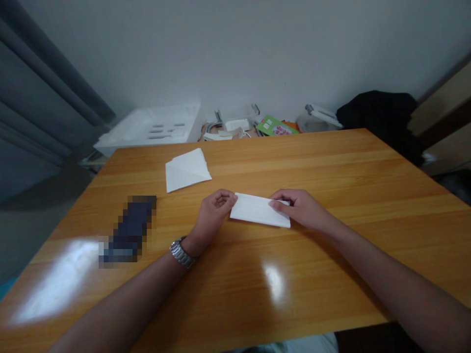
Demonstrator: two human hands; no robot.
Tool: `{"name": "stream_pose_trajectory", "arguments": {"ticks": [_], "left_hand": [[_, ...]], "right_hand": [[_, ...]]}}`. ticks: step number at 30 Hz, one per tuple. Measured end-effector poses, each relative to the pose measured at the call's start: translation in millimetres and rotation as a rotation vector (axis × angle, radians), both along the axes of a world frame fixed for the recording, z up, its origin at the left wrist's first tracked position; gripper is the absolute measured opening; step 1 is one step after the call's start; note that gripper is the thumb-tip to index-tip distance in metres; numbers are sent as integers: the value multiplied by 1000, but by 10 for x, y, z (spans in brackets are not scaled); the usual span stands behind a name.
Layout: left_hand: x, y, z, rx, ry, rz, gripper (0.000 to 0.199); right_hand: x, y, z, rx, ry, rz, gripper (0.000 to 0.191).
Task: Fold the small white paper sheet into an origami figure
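Observation:
Between my hands is a folded sheet of white paper [253,210], a narrow strip with faint lengthwise creases, held low over the wooden table. My left hand [216,208], with a metal watch [182,252] on its wrist, pinches the strip's upper left corner between thumb and fingers. My right hand [300,208] grips the right part, thumb on top and the other fingers partly hidden behind the paper. Farther back on the left lie some white paper sheets [188,170], stacked unevenly.
A blurred-out dark object [132,228] lies on the table [331,171] at the left. Beyond the far edge stand a white plastic drawer or tray [147,127], a green booklet [275,126] among clutter, and a black cloth item [379,113]. A grey curtain [37,88] hangs on the left.

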State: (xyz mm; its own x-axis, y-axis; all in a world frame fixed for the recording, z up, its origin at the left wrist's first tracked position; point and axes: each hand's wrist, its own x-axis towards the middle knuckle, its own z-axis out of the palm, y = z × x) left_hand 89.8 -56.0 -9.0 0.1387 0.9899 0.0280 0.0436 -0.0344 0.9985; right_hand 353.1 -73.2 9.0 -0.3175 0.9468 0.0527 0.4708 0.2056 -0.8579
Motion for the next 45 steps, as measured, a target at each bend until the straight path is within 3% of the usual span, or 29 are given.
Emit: {"name": "stream_pose_trajectory", "arguments": {"ticks": [8,15,24,39,45], "left_hand": [[41,-50,-11,71,129,-25,28],[67,-150,54,212,297,-141,19],[111,-194,30,154,234,-183,21],[112,-126,54,58,150,-202,25],[60,-85,99,43,84,-195,35]], "right_hand": [[-40,-56,49,-99,23,80,31],[-41,-101,133,-157,-77,226,35],[-229,-167,180,121,-315,160,27],[-237,-144,73,98,-256,151,27],[-208,-117,81,132,-231,4,29]]}}
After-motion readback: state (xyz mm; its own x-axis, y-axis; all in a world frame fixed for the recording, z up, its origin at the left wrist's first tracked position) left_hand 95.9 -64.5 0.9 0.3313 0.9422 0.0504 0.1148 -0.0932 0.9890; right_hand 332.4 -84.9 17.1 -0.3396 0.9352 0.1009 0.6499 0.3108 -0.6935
